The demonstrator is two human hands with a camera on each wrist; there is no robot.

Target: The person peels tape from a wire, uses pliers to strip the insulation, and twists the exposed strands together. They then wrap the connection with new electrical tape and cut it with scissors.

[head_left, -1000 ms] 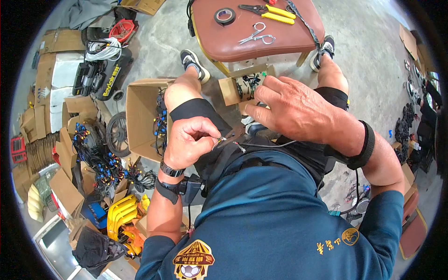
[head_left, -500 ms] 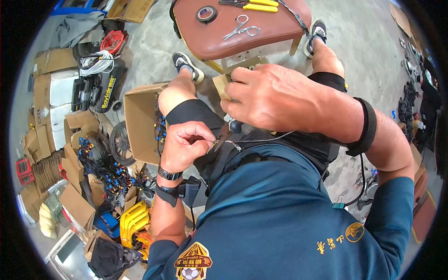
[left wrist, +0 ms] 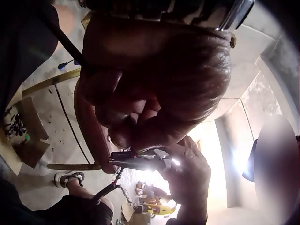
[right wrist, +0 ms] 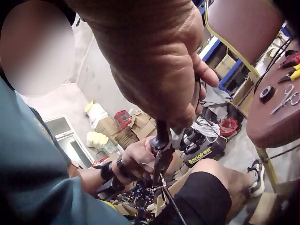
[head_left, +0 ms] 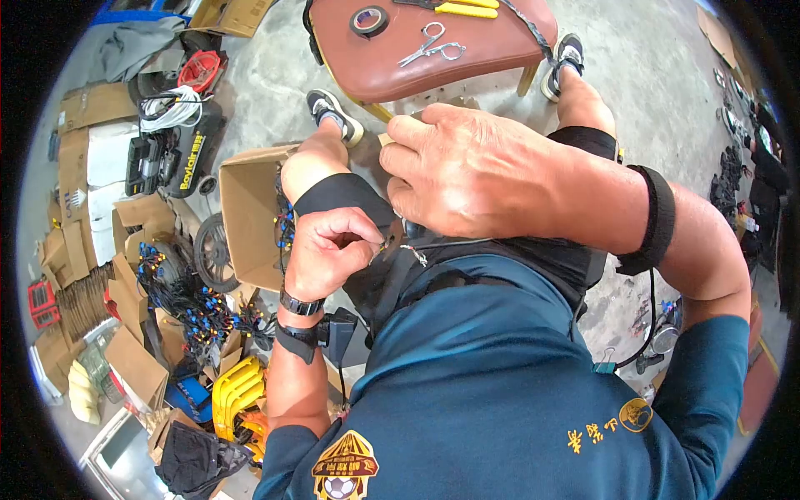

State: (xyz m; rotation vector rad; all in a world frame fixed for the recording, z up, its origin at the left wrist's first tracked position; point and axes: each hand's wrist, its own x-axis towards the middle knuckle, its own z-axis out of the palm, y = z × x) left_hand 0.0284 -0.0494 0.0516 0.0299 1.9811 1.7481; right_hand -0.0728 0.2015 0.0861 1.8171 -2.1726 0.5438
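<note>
My left hand pinches fine wire ends between thumb and forefinger, low over the lap. Above and to its right, my right hand grips a pair of dark-handled pliers; in the head view the back of this hand hides most of them. In the left wrist view the metal pliers lie right at the left fingertips. A dark cable runs across the lap, its stripped, frayed end beside the left fingers.
On a brown padded stool ahead lie black tape, scissors and a yellow-handled tool. An open cardboard box stands by the left knee. Farther left are a black compressor and a heap of cables.
My right hand has come left and down, closer to the left hand, and its fingers have drawn in. The left hand keeps its pinch near the lap. The head view has shifted slightly.
</note>
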